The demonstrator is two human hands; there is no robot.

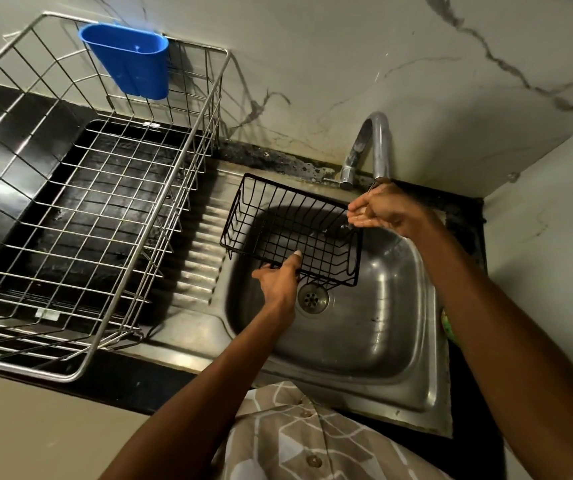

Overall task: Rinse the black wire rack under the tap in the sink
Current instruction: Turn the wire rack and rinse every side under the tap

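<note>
rack (292, 233) x1 (black) | L hand (280, 280) holds | tap (370, 147) x1

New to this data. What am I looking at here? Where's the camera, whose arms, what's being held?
There is no robot here. A person wears one wide-angle camera on the head, looking down at their own two bare arms, so this single picture is their view.

The left hand grips the near edge of a black wire rack, holding it above the steel sink. The right hand is at the rack's far right corner, just under the tap; its fingers look wet, but I cannot tell whether they grip the rack or whether water is running.

The drain sits below the rack. To the left, on the dark counter, stands a large silver wire basket with a blue plastic cup hung on its back rim. The wall behind is marble-patterned.
</note>
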